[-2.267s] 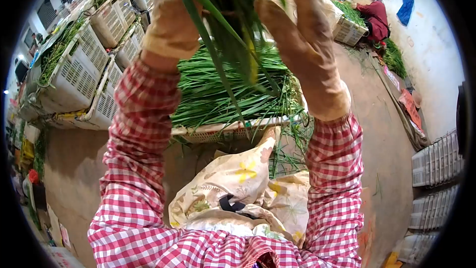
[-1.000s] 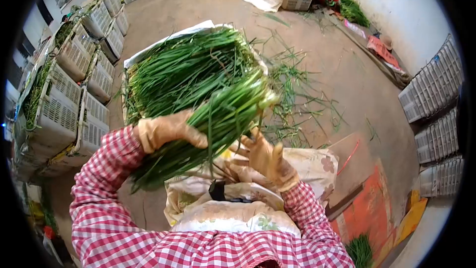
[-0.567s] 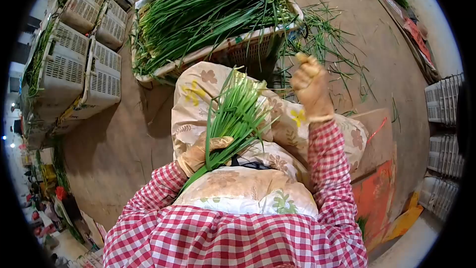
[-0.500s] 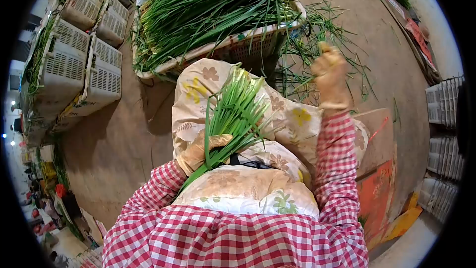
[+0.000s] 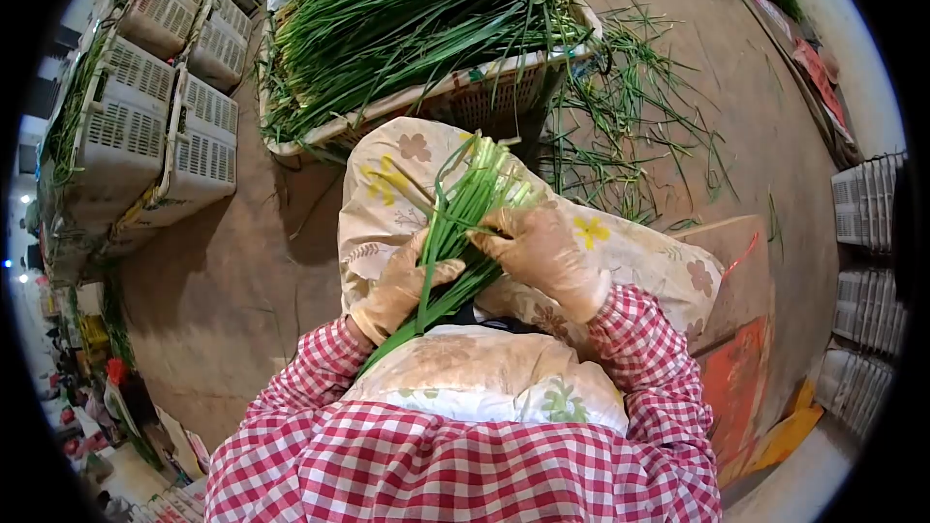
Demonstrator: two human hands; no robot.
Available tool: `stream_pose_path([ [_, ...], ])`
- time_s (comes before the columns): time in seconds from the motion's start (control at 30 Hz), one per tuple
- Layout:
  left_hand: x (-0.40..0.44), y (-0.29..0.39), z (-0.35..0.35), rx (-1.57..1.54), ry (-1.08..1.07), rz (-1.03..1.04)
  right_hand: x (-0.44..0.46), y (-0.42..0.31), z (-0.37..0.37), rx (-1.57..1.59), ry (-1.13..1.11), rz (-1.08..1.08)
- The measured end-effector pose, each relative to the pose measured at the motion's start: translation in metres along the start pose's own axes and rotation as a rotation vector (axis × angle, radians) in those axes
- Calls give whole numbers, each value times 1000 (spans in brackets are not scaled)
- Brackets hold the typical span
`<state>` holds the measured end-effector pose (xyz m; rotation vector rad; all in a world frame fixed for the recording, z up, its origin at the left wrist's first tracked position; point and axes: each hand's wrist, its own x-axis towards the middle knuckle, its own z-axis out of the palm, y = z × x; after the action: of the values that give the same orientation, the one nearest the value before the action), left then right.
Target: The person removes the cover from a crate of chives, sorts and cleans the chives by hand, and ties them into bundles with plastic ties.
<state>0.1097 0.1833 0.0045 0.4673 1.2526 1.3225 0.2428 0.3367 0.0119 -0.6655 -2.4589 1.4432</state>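
A bunch of long green stalks (image 5: 467,223) with pale ends pointing up and away lies over my patterned apron (image 5: 417,160). My left hand (image 5: 407,281), in a tan glove, is wrapped round the lower part of the bunch. On the bunch's right side, near the pale ends, my gloved right hand (image 5: 538,252) has its fingers pinched on some stalks. Beyond my knees stands a lined crate (image 5: 436,92) heaped with more green stalks (image 5: 407,24).
Loose stalks (image 5: 630,126) litter the floor right of the crate. Pale crates (image 5: 126,126) are stacked at the left, and nested crates (image 5: 867,286) stand at the right edge. A brown and orange board (image 5: 731,329) lies beside my right arm.
My right hand has come down and left from above the scattered stalks to the bunch and now grips it. The bunch in my left hand has shifted slightly to the right.
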Motion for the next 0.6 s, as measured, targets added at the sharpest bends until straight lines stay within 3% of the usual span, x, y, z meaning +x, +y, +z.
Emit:
stream_pose_path([
  [0.07, 5, -2, -6, -291, -23, -169, -1, -26, -27, 274, -337, 353],
  [0.1, 8, -10, -14, -211, 10, -199, -5, -16, -36, 519, -439, 369],
  [0.17, 9, -10, -13, -225, -3, -178, -20, 9, -47, 396, -77, -599],
  [0.2, 9, -11, -13, -234, -15, -162, -25, 9, -64, 564, -68, -637],
  [0.27, 7, -13, -15, -192, 0, -164, -40, 7, -108, 1114, 10, -322],
  [0.3, 6, -12, -15, -95, 19, -133, -40, 7, -120, 1204, 106, -264],
  [0.33, 6, -11, -14, 5, 33, -100, -35, 10, -124, 1200, 114, -268],
  [0.4, 5, -9, -13, 184, 43, -49, -28, 18, -128, 712, 745, 54],
  [0.47, 1, -4, -5, 360, 58, 3, -24, 38, -113, 468, 372, 95],
  [0.53, -5, 2, 8, 413, 70, 118, -9, 1, -70, 390, 265, 376],
  [0.6, -6, -5, 5, 509, 62, 216, -2, -9, -43, 395, 101, 479],
])
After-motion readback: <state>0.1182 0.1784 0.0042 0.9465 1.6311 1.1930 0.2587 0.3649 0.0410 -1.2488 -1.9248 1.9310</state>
